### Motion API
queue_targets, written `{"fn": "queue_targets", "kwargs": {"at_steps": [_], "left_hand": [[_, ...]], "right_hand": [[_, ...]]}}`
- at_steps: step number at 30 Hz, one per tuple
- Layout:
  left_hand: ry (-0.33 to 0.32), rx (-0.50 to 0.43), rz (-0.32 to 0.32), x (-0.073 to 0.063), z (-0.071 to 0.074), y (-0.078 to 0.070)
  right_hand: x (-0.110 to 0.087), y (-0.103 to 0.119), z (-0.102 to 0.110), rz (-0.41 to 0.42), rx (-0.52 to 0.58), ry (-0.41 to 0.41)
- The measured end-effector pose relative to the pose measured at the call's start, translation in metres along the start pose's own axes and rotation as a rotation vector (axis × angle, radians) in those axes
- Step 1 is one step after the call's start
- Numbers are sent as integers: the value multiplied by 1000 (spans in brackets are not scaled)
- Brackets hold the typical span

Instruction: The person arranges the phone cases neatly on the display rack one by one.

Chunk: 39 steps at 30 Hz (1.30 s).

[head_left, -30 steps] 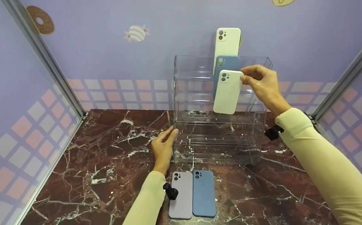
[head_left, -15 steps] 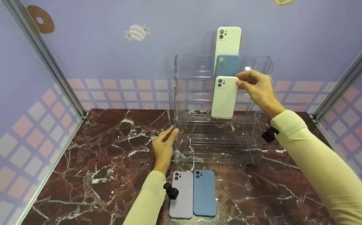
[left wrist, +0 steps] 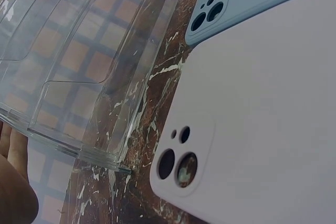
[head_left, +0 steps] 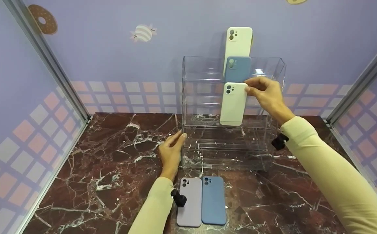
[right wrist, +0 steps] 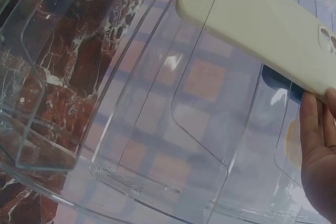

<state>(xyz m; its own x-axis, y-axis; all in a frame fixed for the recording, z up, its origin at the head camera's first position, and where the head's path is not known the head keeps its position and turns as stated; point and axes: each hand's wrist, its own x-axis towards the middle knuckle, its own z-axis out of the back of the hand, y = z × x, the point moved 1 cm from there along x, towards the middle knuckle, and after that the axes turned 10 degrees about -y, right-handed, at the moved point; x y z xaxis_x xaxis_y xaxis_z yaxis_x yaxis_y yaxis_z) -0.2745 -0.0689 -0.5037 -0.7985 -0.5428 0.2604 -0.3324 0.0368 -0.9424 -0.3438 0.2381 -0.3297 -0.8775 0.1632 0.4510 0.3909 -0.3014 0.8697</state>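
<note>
My right hand (head_left: 266, 94) pinches the upper right corner of a cream phone case (head_left: 233, 105), its camera cutouts at the top left. The lower end of that case sits behind the front lip of a tier in a clear tiered acrylic rack (head_left: 214, 138). Behind it, a blue phone case (head_left: 239, 69) and another cream phone case (head_left: 240, 42) stand in higher tiers. My left hand (head_left: 171, 152) rests against the rack's left side, fingers straight. In the right wrist view, the held case (right wrist: 262, 19) slants across the tiers with fingertips at its edge.
On the dark red marbled table (head_left: 116, 175), a lilac phone case (head_left: 191, 208) and a blue phone case (head_left: 213, 201) lie side by side in front of the rack. The patterned back wall (head_left: 126, 58) stands close behind the rack, with side walls left and right.
My right hand has lowered the cream case, shifting it slightly left, so its bottom end now lies behind a tier's lip. My left hand has stayed at the rack's side.
</note>
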Motion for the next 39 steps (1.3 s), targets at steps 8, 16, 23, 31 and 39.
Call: {"fn": "queue_targets", "kwargs": {"at_steps": [8, 16, 23, 31, 39], "left_hand": [[4, -5, 35, -1, 1, -2], [-5, -19, 16, -1, 0, -1], [-2, -12, 33, -1, 1, -2], [13, -11, 35, -2, 2, -1], [12, -30, 46, -2, 2, -1]], "right_hand": [[-1, 1, -2, 14, -60, -1], [-2, 0, 0, 15, -58, -5], [-6, 1, 1, 32, -68, 9], [-13, 3, 5, 77, -143, -52], [-30, 4, 9, 93, -116, -58]]}}
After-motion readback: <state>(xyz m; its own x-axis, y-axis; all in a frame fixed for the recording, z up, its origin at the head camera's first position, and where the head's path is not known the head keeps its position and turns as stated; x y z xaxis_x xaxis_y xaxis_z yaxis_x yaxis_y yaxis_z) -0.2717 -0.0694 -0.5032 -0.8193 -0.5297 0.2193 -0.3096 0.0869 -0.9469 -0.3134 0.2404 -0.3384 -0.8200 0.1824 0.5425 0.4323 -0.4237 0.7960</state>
